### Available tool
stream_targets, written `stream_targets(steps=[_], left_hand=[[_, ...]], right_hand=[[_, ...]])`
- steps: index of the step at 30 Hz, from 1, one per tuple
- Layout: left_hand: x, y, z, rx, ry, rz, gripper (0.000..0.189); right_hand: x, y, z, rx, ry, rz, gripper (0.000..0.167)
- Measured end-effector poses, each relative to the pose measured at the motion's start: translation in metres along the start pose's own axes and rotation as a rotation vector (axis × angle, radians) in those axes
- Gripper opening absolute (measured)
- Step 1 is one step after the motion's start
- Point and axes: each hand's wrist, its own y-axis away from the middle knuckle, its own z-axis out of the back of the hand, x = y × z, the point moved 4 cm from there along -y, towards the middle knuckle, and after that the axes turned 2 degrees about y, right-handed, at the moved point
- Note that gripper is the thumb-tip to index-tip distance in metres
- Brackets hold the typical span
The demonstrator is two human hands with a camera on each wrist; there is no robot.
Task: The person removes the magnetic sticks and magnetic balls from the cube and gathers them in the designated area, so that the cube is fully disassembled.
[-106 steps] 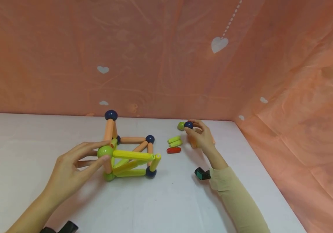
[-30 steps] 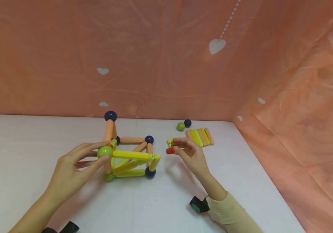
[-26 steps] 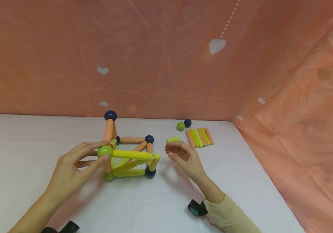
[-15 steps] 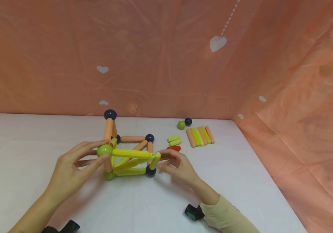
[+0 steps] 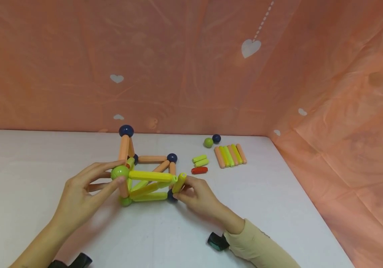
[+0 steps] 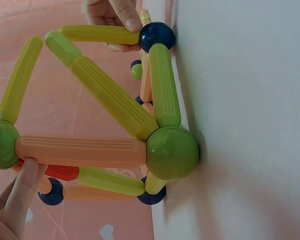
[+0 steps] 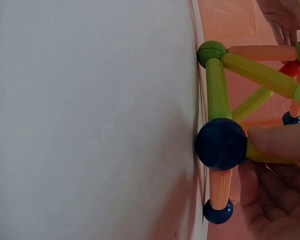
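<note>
A frame of magnetic rods and balls stands on the table. My left hand point(image 5: 79, 197) holds the green ball point(image 5: 120, 172) at its upper left corner, thumb and fingers on either side. From that ball a yellow rod point(image 5: 151, 176) reaches out to the right, its far end joined to no ball. At the front right corner my right hand point(image 5: 201, 197) pinches a short upright yellow rod point(image 5: 179, 183), which leans to the right. That rod's foot meets a dark blue ball point(image 7: 221, 144) on the table. A lower green ball point(image 6: 172, 152) forms the front left corner.
Right of the frame lie a red rod point(image 5: 199, 170) and two short green rods point(image 5: 200, 160). Behind them sit a loose green ball point(image 5: 208, 142) and a dark blue ball point(image 5: 216, 139). A row of several rods point(image 5: 230, 155) lies farther right. A pink curtain point(image 5: 184, 67) hangs behind.
My right hand has left the loose dark blue ball, come past the red rod and taken hold of the upright yellow rod, which now tilts more rightward. My left hand has stayed put.
</note>
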Motion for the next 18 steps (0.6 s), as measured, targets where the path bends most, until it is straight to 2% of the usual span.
stream_targets(steps=[2,8,13,18], left_hand=[[0.000,0.000,0.000,0.002,0.003,-0.001,0.040],[-0.002,0.000,0.000,0.006,0.004,0.000,0.040],[-0.003,0.000,0.000,0.009,0.003,-0.005,0.040],[-0.002,0.000,0.002,0.009,0.007,-0.014,0.040]], right_hand=[[0.001,0.001,0.001,-0.013,0.023,-0.007,0.017],[-0.003,0.005,0.008,-0.048,-0.009,-0.123,0.017],[-0.008,0.010,0.016,-0.060,-0.024,-0.140,0.020],[-0.019,0.015,0.033,-0.136,-0.006,-0.129,0.024]])
